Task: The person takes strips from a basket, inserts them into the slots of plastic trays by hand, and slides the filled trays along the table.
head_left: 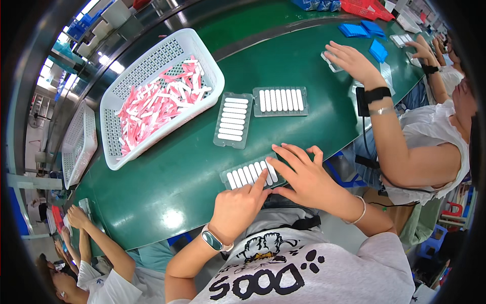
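Note:
A clear plastic tray (pixel 224 177) holding a row of several white rounded sticks (pixel 244 176) lies at the table's near edge. My left hand (pixel 234 206) is at its near side, index finger stretched onto the sticks and the other fingers curled. My right hand (pixel 313 183) spreads its fingers over the tray's right end, thumb toward my left hand. Neither hand visibly grips anything. Beyond them lie two similar filled trays: an upright one (pixel 221 139) and a sideways one (pixel 281 113) to its right.
A white perforated basket (pixel 215 83) heaped with pink and white sticks (pixel 162 104) stands at the far left of the green table (pixel 152 202). Another basket (pixel 83 147) is beyond it. Co-workers sit on both sides; one's hand (pixel 349 61) reaches in from the right. Blue packs (pixel 354 30) lie farther off.

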Available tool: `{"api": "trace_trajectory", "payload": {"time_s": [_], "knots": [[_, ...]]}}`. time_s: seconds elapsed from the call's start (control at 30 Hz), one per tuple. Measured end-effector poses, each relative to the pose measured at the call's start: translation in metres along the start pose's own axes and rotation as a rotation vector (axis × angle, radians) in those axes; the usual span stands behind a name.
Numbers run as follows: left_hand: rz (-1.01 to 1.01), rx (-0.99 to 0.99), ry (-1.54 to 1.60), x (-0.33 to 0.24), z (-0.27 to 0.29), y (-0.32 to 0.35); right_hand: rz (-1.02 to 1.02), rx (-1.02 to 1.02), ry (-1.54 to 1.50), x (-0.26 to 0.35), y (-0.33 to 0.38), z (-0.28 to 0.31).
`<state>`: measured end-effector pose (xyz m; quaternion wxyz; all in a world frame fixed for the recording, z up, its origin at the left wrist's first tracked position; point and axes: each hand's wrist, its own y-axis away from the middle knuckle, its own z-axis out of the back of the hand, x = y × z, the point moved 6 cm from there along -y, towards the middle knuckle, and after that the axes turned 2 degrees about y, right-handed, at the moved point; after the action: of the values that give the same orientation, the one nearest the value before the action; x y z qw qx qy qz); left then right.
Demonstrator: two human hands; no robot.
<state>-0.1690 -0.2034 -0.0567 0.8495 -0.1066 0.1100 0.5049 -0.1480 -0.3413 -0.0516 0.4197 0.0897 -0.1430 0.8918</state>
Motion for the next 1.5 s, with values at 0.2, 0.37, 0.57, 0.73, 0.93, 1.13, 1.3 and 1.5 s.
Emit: {"api": "trace_trajectory", "payload": {"time_s": [0.2,0.37,0.57,0.73,0.93,1.13,1.3,1.5], "knots": [[0.006,0.03,-0.05,0.002,0.001,-0.01,0.041,0.05,-0.023,-0.01,-0.01,0.004],[0.03,0.006,-0.066,0.002,0.009,-0.015,0.106,-0.007,-0.045,0.002,-0.009,0.018],[0.335,-0.094,0.06,0.049,0.03,0.009,0.165,-0.053,-0.248,0.022,0.004,0.008],[0.202,-0.064,0.038,0.047,0.017,-0.004,0.021,0.009,-0.015,-0.007,-0.016,0.011],[0.424,-0.231,-0.005,0.075,0.029,-0.047,-0.057,0.174,-0.015,-0.059,-0.02,0.011],[0.352,-0.202,-0.061,0.083,0.011,-0.059,-0.298,0.178,0.058,-0.15,-0.028,0.039],[0.143,0.009,0.032,0.054,0.01,-0.086,-0.237,0.333,-0.069,-0.172,-0.065,0.032],[0.051,-0.037,0.121,0.048,-0.006,-0.129,-0.331,0.177,0.153,-0.257,-0.105,0.068]]}}
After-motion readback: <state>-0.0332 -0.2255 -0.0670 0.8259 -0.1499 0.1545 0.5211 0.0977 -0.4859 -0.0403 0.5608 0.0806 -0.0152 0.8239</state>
